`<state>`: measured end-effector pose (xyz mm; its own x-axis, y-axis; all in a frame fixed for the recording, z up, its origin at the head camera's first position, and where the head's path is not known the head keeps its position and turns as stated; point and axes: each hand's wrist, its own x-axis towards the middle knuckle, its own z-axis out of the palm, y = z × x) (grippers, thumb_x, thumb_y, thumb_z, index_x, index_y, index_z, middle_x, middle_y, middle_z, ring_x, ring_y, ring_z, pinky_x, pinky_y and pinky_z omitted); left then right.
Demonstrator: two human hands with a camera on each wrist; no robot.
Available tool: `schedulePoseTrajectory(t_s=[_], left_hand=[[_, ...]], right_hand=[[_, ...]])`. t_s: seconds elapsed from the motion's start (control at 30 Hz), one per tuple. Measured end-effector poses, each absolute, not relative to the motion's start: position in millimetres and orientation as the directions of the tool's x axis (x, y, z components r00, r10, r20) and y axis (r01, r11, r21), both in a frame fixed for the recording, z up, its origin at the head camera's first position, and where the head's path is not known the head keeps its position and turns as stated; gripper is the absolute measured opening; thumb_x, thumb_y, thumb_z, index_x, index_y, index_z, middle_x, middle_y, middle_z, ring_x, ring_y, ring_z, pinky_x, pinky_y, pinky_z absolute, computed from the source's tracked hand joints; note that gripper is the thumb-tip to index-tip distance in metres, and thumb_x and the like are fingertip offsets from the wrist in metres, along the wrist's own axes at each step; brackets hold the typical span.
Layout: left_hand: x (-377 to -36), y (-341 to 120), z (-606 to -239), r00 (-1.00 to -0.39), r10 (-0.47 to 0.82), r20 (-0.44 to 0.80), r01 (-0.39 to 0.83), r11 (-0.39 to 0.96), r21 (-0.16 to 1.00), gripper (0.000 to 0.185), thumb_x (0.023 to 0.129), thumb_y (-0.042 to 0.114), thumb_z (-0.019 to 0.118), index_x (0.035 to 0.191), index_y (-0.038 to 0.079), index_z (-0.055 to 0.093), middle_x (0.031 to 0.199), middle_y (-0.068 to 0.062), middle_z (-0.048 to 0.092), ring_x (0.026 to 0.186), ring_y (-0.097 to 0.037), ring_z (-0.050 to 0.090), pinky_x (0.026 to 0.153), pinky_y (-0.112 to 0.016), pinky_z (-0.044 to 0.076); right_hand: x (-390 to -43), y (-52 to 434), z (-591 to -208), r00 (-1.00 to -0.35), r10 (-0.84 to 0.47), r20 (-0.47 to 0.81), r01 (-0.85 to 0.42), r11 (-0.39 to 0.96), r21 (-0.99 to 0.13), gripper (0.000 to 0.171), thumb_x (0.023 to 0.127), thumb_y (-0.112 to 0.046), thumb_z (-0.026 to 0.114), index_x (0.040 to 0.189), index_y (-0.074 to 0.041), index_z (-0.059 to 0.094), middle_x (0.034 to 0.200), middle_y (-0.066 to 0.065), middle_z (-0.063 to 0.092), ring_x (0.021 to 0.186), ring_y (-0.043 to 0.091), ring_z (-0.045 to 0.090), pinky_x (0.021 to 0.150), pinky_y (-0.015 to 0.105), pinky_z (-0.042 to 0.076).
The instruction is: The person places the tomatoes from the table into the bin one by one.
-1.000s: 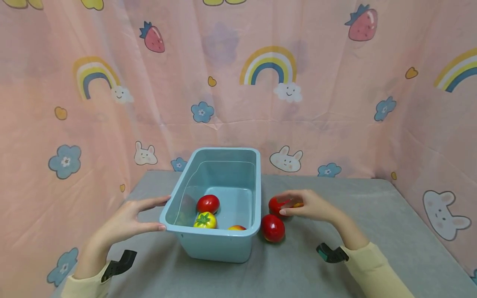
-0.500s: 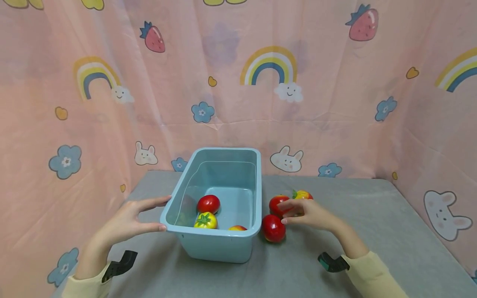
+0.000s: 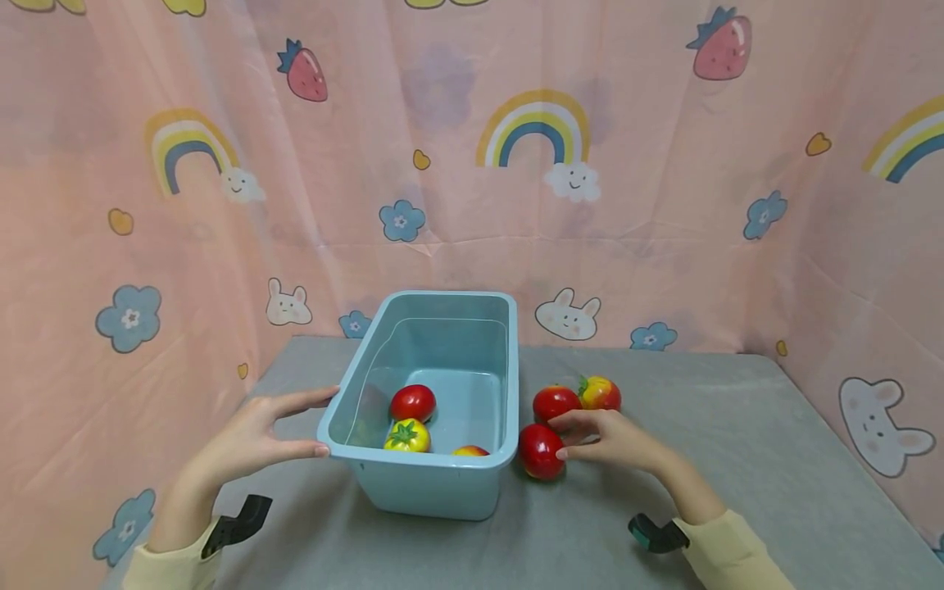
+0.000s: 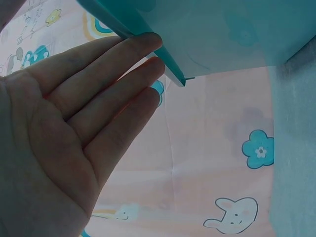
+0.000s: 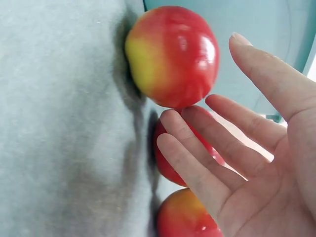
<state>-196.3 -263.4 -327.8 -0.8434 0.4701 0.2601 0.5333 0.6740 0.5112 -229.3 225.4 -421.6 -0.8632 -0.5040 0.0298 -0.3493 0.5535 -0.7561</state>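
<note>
A pale blue plastic bin (image 3: 420,487) stands on the grey table. Against its left rim rest the straight fingertips and thumb of my left hand (image 3: 258,430); the left wrist view shows that palm (image 4: 54,138) facing the bin wall. Right of the bin lies a shiny red tomato-like fruit (image 3: 540,452), flushed yellow underneath in the right wrist view. My right hand (image 3: 615,438) is beside it, thumb and fingers spread, fingertips right at its side. Behind are a second red fruit (image 3: 555,401) and a red-yellow one (image 3: 601,393) with a green calyx.
Inside the bin lie a red fruit (image 3: 413,403), a yellow one (image 3: 407,436) with a green star-shaped top, and an orange-red one (image 3: 469,451) partly hidden by the front rim. A pink patterned curtain (image 3: 472,205) hangs behind the table (image 3: 701,434).
My right hand has moved back toward me, from over the rear fruits to the side of the front red one. The left hand and the bin have stayed put.
</note>
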Motion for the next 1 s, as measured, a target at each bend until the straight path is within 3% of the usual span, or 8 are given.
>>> schedulePoseTrajectory(t_s=[0.33, 0.6, 1.0], left_hand=[[-195.5, -262.3, -327.2, -0.846, 0.467, 0.258, 0.528, 0.672, 0.518, 0.064, 0.075, 0.039, 0.078, 0.133, 0.023, 0.056, 0.127, 0.009, 0.061, 0.117, -0.019, 0.059, 0.088, -0.047, 0.051], [-196.1, -263.6, -327.4, -0.844, 0.468, 0.262, 0.532, 0.669, 0.52, 0.064, 0.076, 0.038, 0.078, 0.134, 0.022, 0.056, 0.127, 0.006, 0.062, 0.117, -0.022, 0.059, 0.087, -0.048, 0.051], [-196.7, -264.0, -327.8, -0.848, 0.466, 0.252, 0.524, 0.667, 0.53, 0.064, 0.076, 0.039, 0.078, 0.134, 0.022, 0.055, 0.128, 0.004, 0.062, 0.118, -0.024, 0.059, 0.087, -0.049, 0.051]], right_hand=[[-227.9, 225.2, -433.8, -0.863, -0.505, 0.012, -0.324, 0.535, -0.78, 0.061, 0.076, -0.033, 0.078, 0.128, -0.008, 0.056, 0.123, 0.014, 0.062, 0.1, 0.026, 0.067, 0.078, 0.032, 0.056], [-229.6, 221.2, -440.3, -0.861, -0.509, -0.001, -0.312, 0.529, -0.789, 0.066, 0.077, -0.034, 0.078, 0.132, -0.008, 0.052, 0.127, 0.016, 0.059, 0.1, 0.025, 0.067, 0.08, 0.031, 0.056], [-231.9, 212.7, -441.6, -0.875, -0.484, -0.017, -0.302, 0.573, -0.762, 0.065, 0.076, -0.036, 0.078, 0.13, -0.009, 0.054, 0.114, 0.009, 0.064, 0.1, 0.023, 0.062, 0.077, 0.03, 0.056]])
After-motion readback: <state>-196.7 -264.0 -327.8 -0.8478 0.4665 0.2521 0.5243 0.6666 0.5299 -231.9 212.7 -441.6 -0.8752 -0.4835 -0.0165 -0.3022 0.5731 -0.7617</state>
